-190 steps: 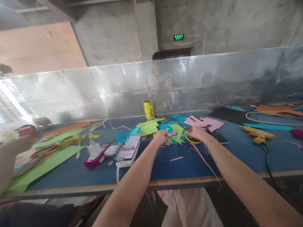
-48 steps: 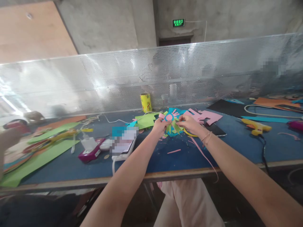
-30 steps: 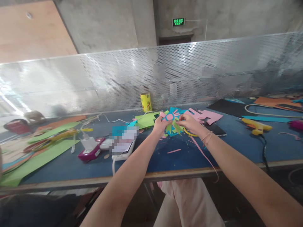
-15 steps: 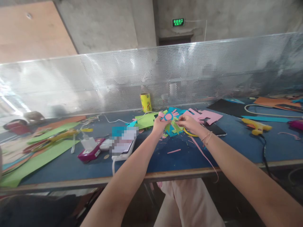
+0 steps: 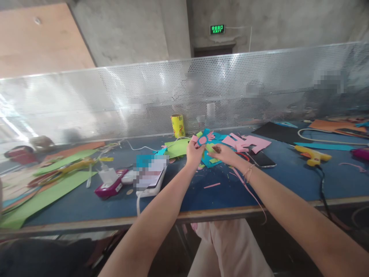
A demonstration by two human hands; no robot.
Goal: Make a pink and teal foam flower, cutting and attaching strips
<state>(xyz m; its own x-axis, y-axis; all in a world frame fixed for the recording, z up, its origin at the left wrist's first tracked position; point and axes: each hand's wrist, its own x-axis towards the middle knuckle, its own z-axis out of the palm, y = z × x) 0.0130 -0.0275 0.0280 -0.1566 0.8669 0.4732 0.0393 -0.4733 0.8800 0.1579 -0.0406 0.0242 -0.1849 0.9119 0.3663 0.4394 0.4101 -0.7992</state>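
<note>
In the head view my left hand (image 5: 195,153) pinches a paper cutout (image 5: 202,141) with a blue ring, a pink centre and pink strips fanning out from it. My right hand (image 5: 224,153) is close beside it, thumb and fingers pressed together on a small light green paper piece (image 5: 211,147) at the cutout's lower right. Beneath both hands lie blue paper (image 5: 215,163) and green paper (image 5: 176,149). Pink cut paper (image 5: 256,143) rests just beyond my right wrist. A curved red thing shows behind my right hand, mostly hidden.
A black phone (image 5: 263,159) and a yellow glue gun (image 5: 313,154) with its cord lie to the right. On the left are a purple power strip (image 5: 111,184), a white device (image 5: 150,188) and coloured paper sheets (image 5: 52,192). A yellow roll (image 5: 178,126) stands before the perforated metal screen (image 5: 138,96).
The cutout has tilted in my left hand. My right hand has shifted slightly and its fingers have turned inward. The yellow curve beside it no longer shows; a red one does.
</note>
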